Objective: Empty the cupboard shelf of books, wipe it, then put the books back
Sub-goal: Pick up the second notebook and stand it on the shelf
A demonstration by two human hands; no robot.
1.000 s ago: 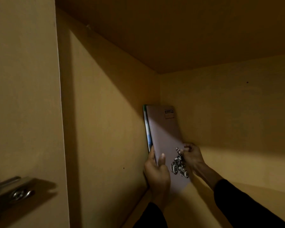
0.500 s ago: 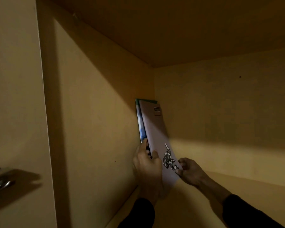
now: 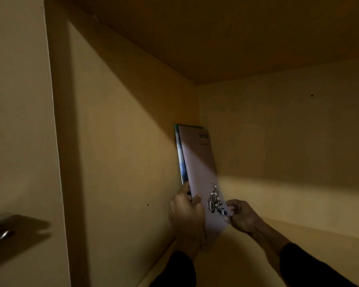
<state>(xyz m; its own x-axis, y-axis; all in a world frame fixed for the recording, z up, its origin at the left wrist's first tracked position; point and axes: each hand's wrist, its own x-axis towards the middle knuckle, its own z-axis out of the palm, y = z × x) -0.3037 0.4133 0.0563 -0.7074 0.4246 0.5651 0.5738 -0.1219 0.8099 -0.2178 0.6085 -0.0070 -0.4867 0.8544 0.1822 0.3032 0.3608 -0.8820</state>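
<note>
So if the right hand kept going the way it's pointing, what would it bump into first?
Probably the pale book it already pinches, then the cupboard's left wall behind it. The right hand points that way, though depth is unclear.

No wording here can be read. The pale notebook (image 3: pixel 197 162) standing in the cupboard corner carries a small dark label (image 3: pixel 203 136) near its top edge, but the print on it is too small and dim to make out. Lower down sits a black-and-white quad-bike drawing (image 3: pixel 216 200), without legible letters.

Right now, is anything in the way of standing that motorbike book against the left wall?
Nothing visible. Both hands hold the motorbike book upright against a blue-edged book by the left wall.
</note>
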